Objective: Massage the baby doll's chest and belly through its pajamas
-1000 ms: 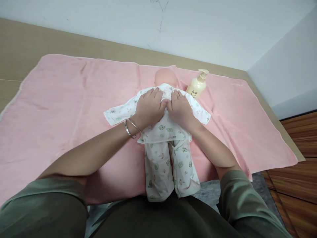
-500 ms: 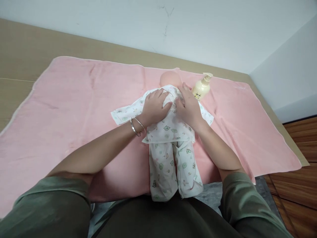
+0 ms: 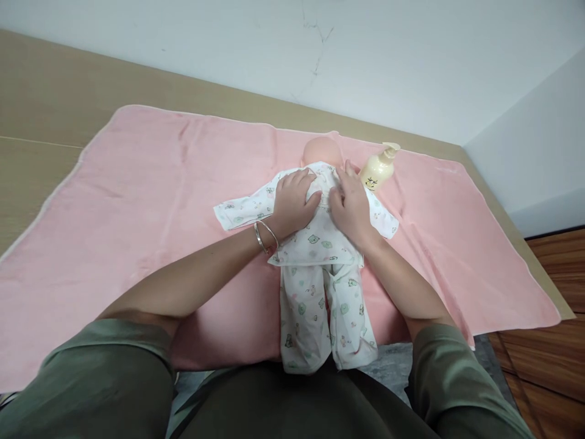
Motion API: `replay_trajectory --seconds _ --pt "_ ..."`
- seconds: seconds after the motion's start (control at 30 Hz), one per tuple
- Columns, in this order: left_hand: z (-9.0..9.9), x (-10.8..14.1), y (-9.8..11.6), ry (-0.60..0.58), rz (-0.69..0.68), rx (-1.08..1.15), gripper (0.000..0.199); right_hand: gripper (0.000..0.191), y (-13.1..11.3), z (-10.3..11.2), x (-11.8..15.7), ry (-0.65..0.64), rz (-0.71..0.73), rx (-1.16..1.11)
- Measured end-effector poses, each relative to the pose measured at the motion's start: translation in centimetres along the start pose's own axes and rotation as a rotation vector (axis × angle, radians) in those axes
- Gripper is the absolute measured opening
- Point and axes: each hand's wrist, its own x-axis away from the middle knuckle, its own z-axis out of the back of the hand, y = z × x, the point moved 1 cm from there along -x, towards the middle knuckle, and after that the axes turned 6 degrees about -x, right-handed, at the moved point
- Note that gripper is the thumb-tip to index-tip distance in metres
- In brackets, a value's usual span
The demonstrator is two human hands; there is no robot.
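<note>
A baby doll point(image 3: 323, 151) lies lengthwise in front of me, its smooth head away from me and no face showing. It wears a white printed top point(image 3: 315, 244) and matching trousers point(image 3: 304, 314); both sleeves spread out to the sides. My left hand point(image 3: 295, 201) rests flat on the upper left of the top, fingers extended and thumb pointing inward. On the upper right of the top lies my right hand point(image 3: 351, 204), its fingers loosely stretched toward the doll's shoulder. Between the two thumbs a narrow strip of cloth shows. Neither palm is visible.
A pink blanket point(image 3: 183, 171) covers much of the wooden table point(image 3: 55, 79). Just right of the doll's head stands a pale yellow pump bottle point(image 3: 379, 167). A white wall point(image 3: 256, 55) rises behind the table, and brown wooden panelling point(image 3: 553, 341) is at the lower right.
The view has shifted slightly, so everything appears a little farther right. Both hands stay on the doll's upper body; the right hand's fingers have shifted slightly.
</note>
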Motion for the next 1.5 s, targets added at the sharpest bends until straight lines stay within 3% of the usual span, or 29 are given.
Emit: replay_trajectory --seconds 0.13,0.27,0.5,0.77,0.9,1.03,1.17,1.3,1.5 --pt "0.1 0.0 0.1 -0.004 0.005 -0.006 0.051 0.049 -0.3 0.1 -0.1 -0.136 0.017 0.061" --pt "0.0 0.0 0.0 -0.005 -0.012 -0.016 0.05 0.048 -0.7 0.4 -0.2 -0.086 0.065 0.114" --pt "0.1 -0.1 0.1 -0.028 -0.034 -0.084 0.053 0.052 -0.8 -0.7 -0.1 -0.164 0.05 0.171" --pt "0.8 -0.5 1.7 -0.057 -0.055 -0.138 0.054 0.051 -1.0 0.2 0.0 -0.124 0.085 0.069" --pt "2.3 -0.9 3.6 -0.063 -0.114 0.016 0.049 0.05 -1.5 2.2 -0.2 -0.081 0.108 -0.017" --pt "3.7 -2.0 6.5 -0.012 -0.169 0.291 0.046 0.051 -1.8 5.8 -0.3 0.065 0.072 -0.136" --pt "2.8 -4.4 8.6 -0.106 0.006 0.652 0.057 0.053 -0.3 8.1 -1.1 0.203 -0.003 -0.081" --pt "1.2 -7.2 9.2 -0.256 0.165 0.749 0.073 0.058 2.5 7.5 -2.8 0.172 -0.076 0.032" --pt "0.0 -9.7 8.7 -0.372 0.135 0.793 0.078 0.058 3.8 6.2 -3.7 0.146 -0.007 0.199"
